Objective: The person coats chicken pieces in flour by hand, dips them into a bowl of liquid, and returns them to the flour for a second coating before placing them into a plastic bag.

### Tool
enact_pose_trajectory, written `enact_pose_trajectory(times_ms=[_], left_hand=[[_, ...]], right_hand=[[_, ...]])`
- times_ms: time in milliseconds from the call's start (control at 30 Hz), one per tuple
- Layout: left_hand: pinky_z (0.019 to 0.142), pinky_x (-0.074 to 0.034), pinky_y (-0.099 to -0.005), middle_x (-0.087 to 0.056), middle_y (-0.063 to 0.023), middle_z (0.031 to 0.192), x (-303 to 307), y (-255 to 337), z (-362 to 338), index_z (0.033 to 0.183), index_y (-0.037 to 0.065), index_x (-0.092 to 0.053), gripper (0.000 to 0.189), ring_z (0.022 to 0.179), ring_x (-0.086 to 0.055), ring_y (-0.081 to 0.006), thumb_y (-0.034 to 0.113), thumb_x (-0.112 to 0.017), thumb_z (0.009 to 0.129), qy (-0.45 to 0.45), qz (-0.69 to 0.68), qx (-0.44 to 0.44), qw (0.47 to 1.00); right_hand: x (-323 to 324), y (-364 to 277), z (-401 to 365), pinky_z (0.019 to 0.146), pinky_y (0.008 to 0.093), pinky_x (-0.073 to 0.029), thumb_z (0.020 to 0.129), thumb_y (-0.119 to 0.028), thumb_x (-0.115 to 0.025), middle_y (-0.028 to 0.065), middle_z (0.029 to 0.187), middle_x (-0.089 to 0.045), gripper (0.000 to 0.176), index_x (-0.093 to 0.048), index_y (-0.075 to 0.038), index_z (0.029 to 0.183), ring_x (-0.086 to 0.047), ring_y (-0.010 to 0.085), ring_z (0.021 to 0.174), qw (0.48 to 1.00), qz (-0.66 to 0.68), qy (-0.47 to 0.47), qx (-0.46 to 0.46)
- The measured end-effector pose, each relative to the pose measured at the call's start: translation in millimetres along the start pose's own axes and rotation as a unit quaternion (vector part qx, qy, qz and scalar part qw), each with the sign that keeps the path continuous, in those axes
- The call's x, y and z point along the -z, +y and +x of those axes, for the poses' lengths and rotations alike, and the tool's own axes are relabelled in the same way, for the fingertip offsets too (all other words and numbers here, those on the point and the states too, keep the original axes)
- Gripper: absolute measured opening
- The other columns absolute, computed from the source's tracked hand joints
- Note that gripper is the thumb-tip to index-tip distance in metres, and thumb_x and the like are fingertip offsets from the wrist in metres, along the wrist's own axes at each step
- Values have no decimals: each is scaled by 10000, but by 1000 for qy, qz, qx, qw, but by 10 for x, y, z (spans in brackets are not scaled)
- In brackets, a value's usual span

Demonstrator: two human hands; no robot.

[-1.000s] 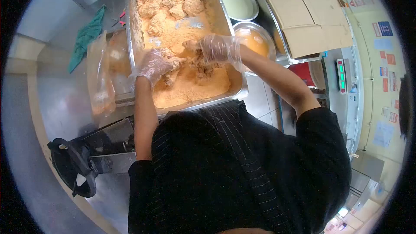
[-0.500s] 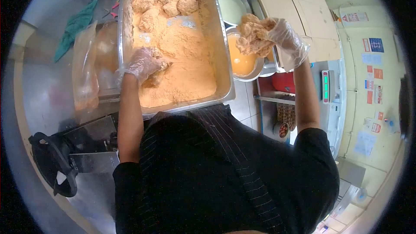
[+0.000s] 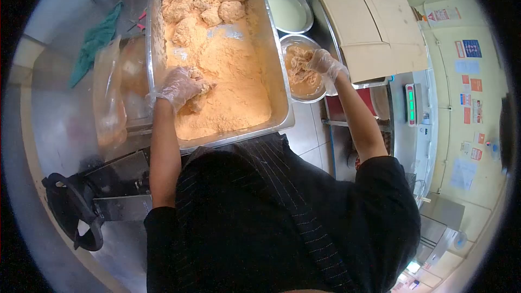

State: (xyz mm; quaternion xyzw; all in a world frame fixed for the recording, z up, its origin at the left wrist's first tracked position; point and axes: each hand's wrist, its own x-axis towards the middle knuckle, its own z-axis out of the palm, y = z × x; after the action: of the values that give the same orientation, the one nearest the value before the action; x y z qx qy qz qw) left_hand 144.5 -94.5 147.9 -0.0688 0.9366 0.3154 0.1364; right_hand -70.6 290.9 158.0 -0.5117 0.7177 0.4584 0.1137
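Observation:
My right hand (image 3: 327, 67), in a clear plastic glove, grips a piece of raw coated chicken (image 3: 300, 66). It is lowered into a metal bowl (image 3: 313, 97) of tan-orange liquid, and the liquid's surface looks stirred. My left hand (image 3: 182, 87), gloved too, rests in the breading flour (image 3: 233, 97) in a deep metal tray (image 3: 286, 106). Its fingers are curled and caked with flour; whatever lies under them is mostly hidden. Several breaded chicken pieces (image 3: 209, 8) sit together at the tray's far end.
Behind the liquid bowl stands a second metal bowl (image 3: 287, 11) with pale liquid. Flattened cardboard (image 3: 374, 27) lies to the right. Left of the tray are a plastic bag (image 3: 108, 92) and a green cloth (image 3: 95, 46). A digital scale (image 3: 411, 106) is further right.
My right hand has moved down and left, taking the chicken from above into the liquid bowl. My left hand has stayed in nearly the same place in the flour.

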Motion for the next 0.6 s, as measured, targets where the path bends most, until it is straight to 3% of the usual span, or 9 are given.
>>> enact_pose_trajectory(times_ms=[67,133,167,233,333,367,433,533,600], left_hand=[[768,-505,-391,-670,-179,888,-56,-73,45,857,70,-683,286,824,-636,-330,339,-658,764,1,-16,-9,1000],[746,-509,-386,-676,-169,858,-124,-141,81,844,64,-679,306,790,-640,-319,357,-676,758,4,-33,-16,999],[713,-508,-375,-675,-151,821,-142,-159,88,821,57,-676,334,749,-638,-287,378,-712,736,-1,-70,-5,998],[681,-507,-364,-675,-132,783,-257,-273,142,799,51,-672,367,708,-636,-255,399,-747,713,-6,-107,6,994],[640,-497,-339,-668,-100,730,-388,-424,216,773,46,-675,424,658,-618,-199,430,-808,651,-15,-304,38,952],[634,-494,-340,-663,-95,719,-285,-306,161,762,50,-674,418,646,-609,-188,427,-813,646,-10,-237,47,970],[627,-492,-341,-657,-90,707,-115,-83,44,751,53,-673,413,634,-601,-176,424,-818,641,-4,-171,52,984],[612,-492,-349,-652,-95,693,80,115,-75,732,48,-668,415,623,-598,-176,426,-816,647,10,-167,70,983],[760,-494,-307,-699,-99,913,171,188,-103,949,3,-652,272,847,-646,-168,196,-717,768,-47,-81,78,993]], right_hand=[[-147,-16,47,528,290,-498,841,-127,-544,33,1009,-688,398,-571,-164,1236,-674,144,795,998,-15,-64,0],[-386,-71,51,537,318,-496,847,-161,-549,27,905,-702,366,-599,-166,1210,-675,158,780,934,55,354,3],[-520,-115,158,537,318,-496,847,-161,-549,27,905,-702,366,-599,-166,1210,-675,158,780,933,56,354,1],[-906,-181,518,569,348,-506,854,-231,-555,78,845,-703,370,-605,-128,1206,-677,187,760,953,252,152,-67],[-2140,-239,1044,616,360,-526,846,-292,-567,122,894,-698,434,-575,-115,1243,-675,225,737,971,-90,205,-79],[-2039,-252,1017,616,360,-526,846,-292,-567,122,894,-698,434,-575,-115,1243,-675,225,737,972,-90,204,-80],[-1726,-263,943,630,377,-531,841,-303,-575,135,859,-693,376,-622,-118,1165,-663,261,699,902,239,348,-89],[-634,-152,361,614,375,-532,832,-300,-594,112,806,-695,295,-670,-132,1062,-661,266,672,973,126,186,-60],[-533,-117,292,608,367,-531,811,-273,-618,116,777,-688,255,-682,-123,1007,-656,252,661,971,135,174,-98]])
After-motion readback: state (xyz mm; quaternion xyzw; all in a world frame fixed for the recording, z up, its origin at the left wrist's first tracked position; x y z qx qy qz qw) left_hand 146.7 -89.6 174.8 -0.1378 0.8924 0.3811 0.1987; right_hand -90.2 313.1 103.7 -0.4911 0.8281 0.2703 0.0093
